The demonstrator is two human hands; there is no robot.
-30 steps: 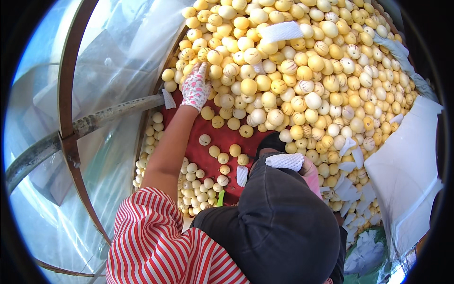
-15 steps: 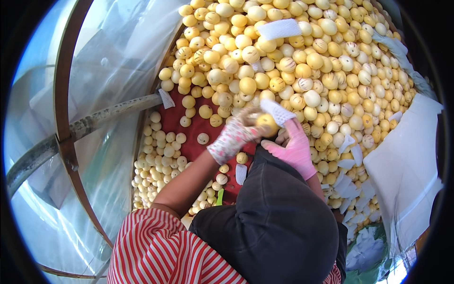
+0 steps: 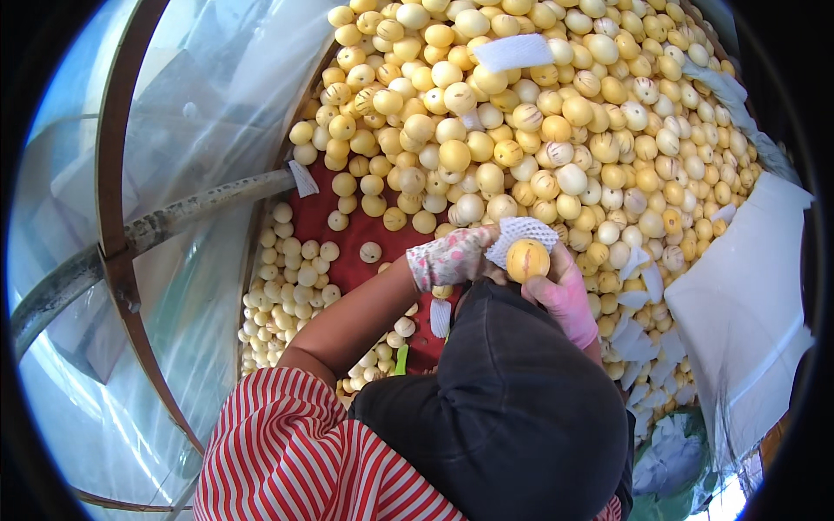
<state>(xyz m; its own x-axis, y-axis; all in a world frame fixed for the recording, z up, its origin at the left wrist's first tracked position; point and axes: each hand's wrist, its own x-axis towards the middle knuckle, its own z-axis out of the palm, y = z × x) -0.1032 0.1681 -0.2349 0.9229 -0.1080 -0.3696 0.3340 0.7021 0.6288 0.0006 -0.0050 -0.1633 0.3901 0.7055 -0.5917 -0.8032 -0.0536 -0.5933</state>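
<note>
A yellow pepino melon [image 3: 528,260] with faint dark streaks sits partly inside a white foam net sleeve [image 3: 519,230], just above my raised knee. My right hand [image 3: 566,300], in a pink glove, closes round the melon from the right with the thumb on its lower side. From the left, my left hand [image 3: 450,257], in a white flowered glove, grips the edge of the sleeve; its fingertips are partly hidden behind the net. Beyond both hands rises a large heap of yellow and cream pepino melons [image 3: 453,156].
Smaller pale melons [image 3: 304,276] lie at left on a red cloth [image 3: 347,256]. Loose foam sleeves [image 3: 634,339] are scattered at right beside a white foam sheet [image 3: 738,286]. A grey pole [image 3: 208,204] and clear plastic sheeting [image 3: 208,104] border the left side.
The melon and the sleeve, apart half a second ago, are now together, with the melon part-way into the net. Both hands have shifted slightly right and nearer to me.
</note>
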